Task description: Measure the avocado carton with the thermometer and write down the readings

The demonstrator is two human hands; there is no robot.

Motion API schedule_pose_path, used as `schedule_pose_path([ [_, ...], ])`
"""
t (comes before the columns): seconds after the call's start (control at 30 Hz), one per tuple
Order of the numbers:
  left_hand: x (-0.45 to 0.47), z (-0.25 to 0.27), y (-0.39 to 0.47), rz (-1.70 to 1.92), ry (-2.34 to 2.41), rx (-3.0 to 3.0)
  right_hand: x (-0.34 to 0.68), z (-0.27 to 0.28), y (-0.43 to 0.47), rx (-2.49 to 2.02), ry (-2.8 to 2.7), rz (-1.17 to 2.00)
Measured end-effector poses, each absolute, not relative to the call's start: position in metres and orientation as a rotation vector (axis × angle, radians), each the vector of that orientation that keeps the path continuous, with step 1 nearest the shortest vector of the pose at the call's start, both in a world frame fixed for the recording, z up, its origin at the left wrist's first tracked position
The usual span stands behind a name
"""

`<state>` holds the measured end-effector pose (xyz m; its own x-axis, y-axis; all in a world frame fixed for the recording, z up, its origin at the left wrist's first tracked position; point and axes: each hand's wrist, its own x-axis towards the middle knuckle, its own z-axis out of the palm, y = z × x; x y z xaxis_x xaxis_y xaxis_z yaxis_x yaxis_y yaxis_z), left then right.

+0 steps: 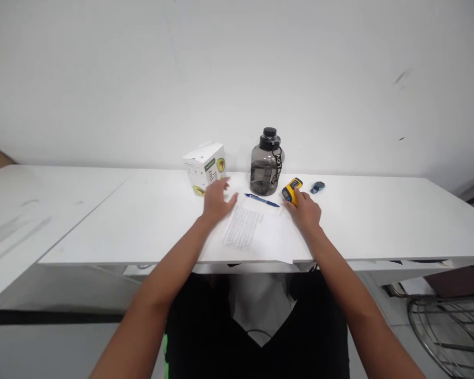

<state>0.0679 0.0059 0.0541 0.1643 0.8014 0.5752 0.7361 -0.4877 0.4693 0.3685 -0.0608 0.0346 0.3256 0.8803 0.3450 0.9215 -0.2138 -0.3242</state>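
My left hand (218,201) is open in front of a white box (199,168) with avocado pictures, its thumb spread from the fingers; whether it touches the box I cannot tell. My right hand (306,211) grips a yellow handheld meter (291,188) with a small display and dark buttons. Between the hands lies a blue pen (262,200), just beyond a sheet of paper (274,239) with handwriting on its left half. A grey see-through water jug (264,168) with a black lid stands upright behind the pen.
A small dark blue object (317,187) lies right of the meter. The white table (387,221) backs onto a white wall (237,79), and its front edge runs above my lap. A metal rack (450,331) stands low at the right.
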Motion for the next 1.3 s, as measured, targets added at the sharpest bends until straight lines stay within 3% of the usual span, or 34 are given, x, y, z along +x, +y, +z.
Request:
schedule_pose_path([
  [0.13, 0.074, 0.048, 0.000, 0.780, 1.177, 2.592, 0.373, 0.032, -0.062, -2.220, -1.602, -0.184],
  [0.3, 0.075, 0.038, 0.010, 0.486, 1.113, 2.682, 0.366, 0.030, -0.060, -1.982, -1.716, -0.412],
  [0.4, 0.076, 0.037, 0.013, 0.485, 1.149, 2.665, 0.346, 0.031, -0.052, -1.882, -1.845, -0.378],
  [0.6, 0.075, 0.038, 0.010, 0.492, 1.157, 2.620, 0.307, 0.041, -0.028, -2.133, -1.985, -0.122],
  [1.03, 0.076, 0.037, 0.011, 0.450, 1.182, 2.606, 0.310, 0.041, -0.038, -1.945, -2.186, -0.022],
  [1.13, 0.075, 0.037, 0.012, 0.426, 1.209, 2.641, 0.315, 0.038, -0.037, -1.868, -1.881, 0.127],
  [1.3, 0.072, 0.038, 0.016, 0.408, 1.282, 2.639, 0.314, 0.036, -0.041, -1.408, -1.428, 0.799],
])
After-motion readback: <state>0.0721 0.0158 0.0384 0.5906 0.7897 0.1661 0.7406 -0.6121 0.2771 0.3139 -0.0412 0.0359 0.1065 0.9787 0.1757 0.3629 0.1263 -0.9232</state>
